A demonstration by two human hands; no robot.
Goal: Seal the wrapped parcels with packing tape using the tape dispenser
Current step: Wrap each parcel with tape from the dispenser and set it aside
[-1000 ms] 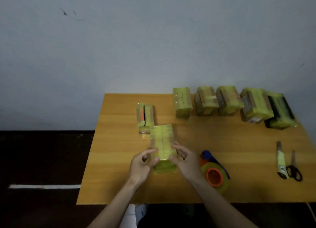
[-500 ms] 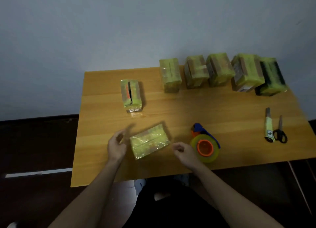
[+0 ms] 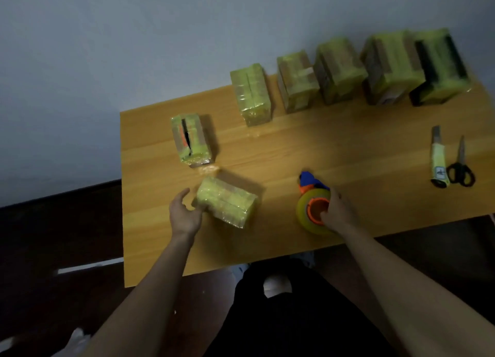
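A person stands over a rectangular yellow wooden tabletop [image 3: 308, 147] set against a pale grey wall, both bare forearms reaching in from the near edge. The left hand [image 3: 184, 213] rests against the near-left end of a yellow-green plastic-wrapped parcel [image 3: 226, 201] lying on its side at about seven o'clock on the tabletop, its fingers loosely curved and touching the wrap rather than closing around it. The right hand [image 3: 338, 212] grasps the tape dispenser [image 3: 313, 204], a blue-and-orange holder carrying a roll of clear yellowish packing tape, at about five o'clock; its thumb is hooked into the orange hub while the fingers curl over the roll. A second wrapped parcel with a dark slit and an orange stripe [image 3: 190, 139] sits at nine o'clock. Five more wrapped parcels [image 3: 342, 72] stand in a row along the far edge, from twelve to two o'clock. At three o'clock, a yellow-handled utility knife [image 3: 438, 159] lies just beside black-handled scissors [image 3: 460, 163].
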